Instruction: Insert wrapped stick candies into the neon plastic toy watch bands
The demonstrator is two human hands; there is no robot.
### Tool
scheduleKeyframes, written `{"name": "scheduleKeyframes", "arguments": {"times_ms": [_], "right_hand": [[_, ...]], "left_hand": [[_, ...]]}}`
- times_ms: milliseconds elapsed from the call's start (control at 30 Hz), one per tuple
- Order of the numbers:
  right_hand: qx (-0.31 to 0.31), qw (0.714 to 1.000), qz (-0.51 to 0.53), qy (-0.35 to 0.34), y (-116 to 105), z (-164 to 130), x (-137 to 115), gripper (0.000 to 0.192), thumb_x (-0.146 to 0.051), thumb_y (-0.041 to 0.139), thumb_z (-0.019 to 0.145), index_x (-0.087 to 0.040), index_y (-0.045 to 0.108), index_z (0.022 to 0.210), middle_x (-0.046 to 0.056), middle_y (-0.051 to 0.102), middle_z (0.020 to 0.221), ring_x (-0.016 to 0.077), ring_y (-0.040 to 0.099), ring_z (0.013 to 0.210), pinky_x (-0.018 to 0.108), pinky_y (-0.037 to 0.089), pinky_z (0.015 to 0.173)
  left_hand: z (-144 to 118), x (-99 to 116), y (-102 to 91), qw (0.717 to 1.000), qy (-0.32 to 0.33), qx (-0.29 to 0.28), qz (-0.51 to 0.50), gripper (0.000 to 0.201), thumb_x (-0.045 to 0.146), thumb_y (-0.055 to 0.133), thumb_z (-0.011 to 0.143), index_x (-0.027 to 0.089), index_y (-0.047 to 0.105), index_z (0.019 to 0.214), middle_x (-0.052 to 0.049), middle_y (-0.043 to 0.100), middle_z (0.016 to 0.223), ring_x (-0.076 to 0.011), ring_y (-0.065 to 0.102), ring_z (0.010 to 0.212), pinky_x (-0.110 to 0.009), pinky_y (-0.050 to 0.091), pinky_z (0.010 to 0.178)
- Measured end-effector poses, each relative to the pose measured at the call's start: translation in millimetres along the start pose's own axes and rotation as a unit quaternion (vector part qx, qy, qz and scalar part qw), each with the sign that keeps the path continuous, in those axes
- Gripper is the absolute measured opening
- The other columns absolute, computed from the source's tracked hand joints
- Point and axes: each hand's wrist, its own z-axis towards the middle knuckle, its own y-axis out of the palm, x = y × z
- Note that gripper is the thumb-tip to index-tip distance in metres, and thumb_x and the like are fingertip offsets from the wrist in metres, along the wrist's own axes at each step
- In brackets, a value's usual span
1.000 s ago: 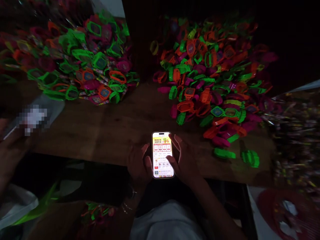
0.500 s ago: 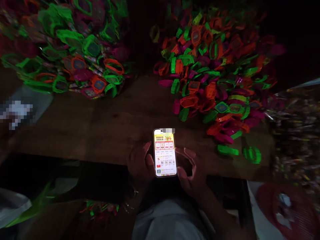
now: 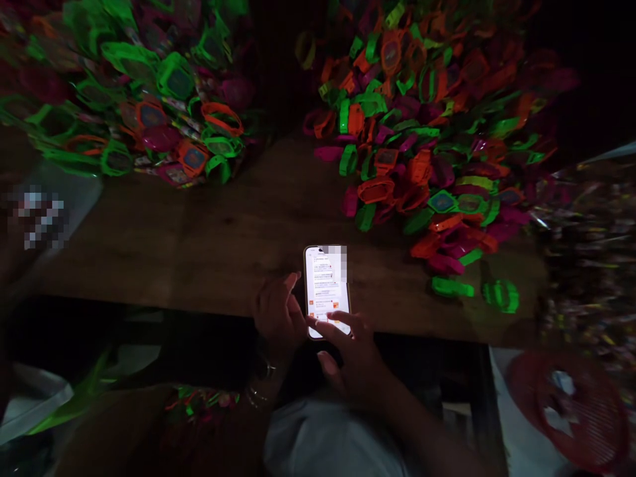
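A lit smartphone [image 3: 322, 285] lies at the near edge of the wooden table, its screen showing rows of small text. My left hand [image 3: 278, 311] rests along its left side, fingers loosely bent and apart, with no grip on the phone that I can see. Over the lower part of the screen reaches my right hand [image 3: 350, 348]. Its fingers stretch across the glass and the thumb stands apart below. Whether the fingertips press the glass cannot be told. A bracelet circles my left wrist.
Heaps of plastic toy watches in green, orange and pink lie at the back left [image 3: 173, 76] and right [image 3: 420, 159] of the table [image 3: 223, 225]. Two green watches sit apart at the right. A red basket [image 3: 596, 411] stands at the lower right, below a pile of shiny wrappers [image 3: 591, 265].
My right hand has moved left from beside the phone to over its lower screen. The screen has switched from a colourful page to a white page of text.
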Motion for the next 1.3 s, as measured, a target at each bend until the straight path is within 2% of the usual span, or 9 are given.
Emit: {"name": "scheduleKeyframes", "arguments": {"times_ms": [100, 233, 333, 533, 700, 800, 933, 1133, 1300], "right_hand": [[0.007, 1.000, -0.010, 0.013, 0, 1, 1, 0.044, -0.022, 0.051, 0.087, -0.023, 0.056, 0.131, 0.007, 0.070, 0.108, 0.0245, 0.058, 0.103, 0.040, 0.044, 0.083], [0.103, 0.993, -0.005, 0.053, -3, -3, 6, 0.040, -0.019, 0.055, 0.086, -0.024, 0.059, 0.126, 0.008, 0.066, 0.099, 0.0237, 0.059, 0.093, 0.038, 0.048, 0.078], [0.146, 0.987, 0.008, 0.064, -7, -4, 12, 0.049, -0.018, 0.056, 0.087, -0.026, 0.050, 0.134, 0.008, 0.066, 0.101, 0.0244, 0.060, 0.093, 0.041, 0.048, 0.079], [0.105, 0.990, -0.004, 0.097, -10, 6, 26, 0.050, -0.022, 0.051, 0.090, -0.023, 0.040, 0.140, 0.013, 0.065, 0.119, 0.0301, 0.058, 0.109, 0.050, 0.044, 0.089], [0.074, 0.994, 0.006, 0.085, -15, -4, 23, 0.050, -0.020, 0.050, 0.090, -0.023, 0.041, 0.139, 0.008, 0.067, 0.102, 0.0274, 0.060, 0.099, 0.046, 0.044, 0.085], [0.080, 0.993, 0.023, 0.078, -22, -17, 13, 0.046, -0.019, 0.053, 0.086, -0.024, 0.049, 0.132, 0.007, 0.064, 0.098, 0.0245, 0.060, 0.091, 0.042, 0.046, 0.079], [0.029, 0.998, 0.001, 0.059, -24, -21, 5, 0.040, -0.017, 0.051, 0.084, -0.023, 0.057, 0.123, 0.006, 0.063, 0.091, 0.0226, 0.059, 0.086, 0.039, 0.044, 0.076], [0.095, 0.993, -0.007, 0.076, -21, -16, 8, 0.060, -0.021, 0.052, 0.086, -0.027, 0.039, 0.144, 0.008, 0.066, 0.108, 0.0255, 0.058, 0.095, 0.042, 0.044, 0.082], [0.053, 0.997, 0.008, 0.054, -26, -23, 3, 0.049, -0.019, 0.051, 0.084, -0.026, 0.052, 0.132, 0.005, 0.066, 0.096, 0.0231, 0.059, 0.091, 0.039, 0.043, 0.080]], "left_hand": [[-1, 0, 0.2, 1.000, -0.003, 0.001, -0.005, 0.032, 0.009, 0.041, 0.092, 0.016, 0.060, 0.117, -0.009, 0.074, 0.099, -0.0204, 0.067, 0.095, -0.039, 0.045, 0.097], [-1, -1, 0.8, 1.000, -0.002, 0.000, -0.008, 0.032, 0.011, 0.042, 0.092, 0.016, 0.061, 0.117, -0.010, 0.074, 0.100, -0.0211, 0.066, 0.097, -0.040, 0.043, 0.098], [-1, -1, 0.9, 1.000, 0.003, 0.002, -0.005, 0.032, 0.010, 0.042, 0.091, 0.015, 0.061, 0.116, -0.010, 0.074, 0.099, -0.0207, 0.067, 0.094, -0.039, 0.043, 0.097], [0, 0, 0.8, 1.000, 0.000, 0.003, -0.007, 0.032, 0.010, 0.042, 0.091, 0.015, 0.060, 0.117, -0.010, 0.074, 0.100, -0.0209, 0.066, 0.096, -0.039, 0.045, 0.094], [-1, -1, 0.2, 1.000, 0.002, -0.002, -0.004, 0.032, 0.011, 0.041, 0.091, 0.014, 0.060, 0.117, -0.011, 0.074, 0.100, -0.0213, 0.067, 0.096, -0.040, 0.044, 0.095], [-1, 0, 0.2, 1.000, -0.009, -0.004, -0.002, 0.031, 0.013, 0.040, 0.092, 0.014, 0.060, 0.117, -0.012, 0.074, 0.101, -0.0214, 0.068, 0.095, -0.040, 0.045, 0.095], [0, 1, 0.4, 1.000, -0.012, 0.000, -0.006, 0.031, 0.013, 0.041, 0.092, 0.014, 0.060, 0.116, -0.012, 0.074, 0.100, -0.0221, 0.067, 0.095, -0.041, 0.046, 0.093], [0, 1, 0.6, 1.000, -0.010, -0.002, 0.005, 0.030, 0.015, 0.039, 0.093, 0.013, 0.060, 0.115, -0.013, 0.074, 0.099, -0.0219, 0.068, 0.095, -0.041, 0.047, 0.092], [0, 1, 1.0, 1.000, -0.004, 0.006, 0.007, 0.030, 0.015, 0.040, 0.094, 0.013, 0.060, 0.116, -0.013, 0.074, 0.099, -0.0214, 0.068, 0.094, -0.042, 0.047, 0.094]]}}
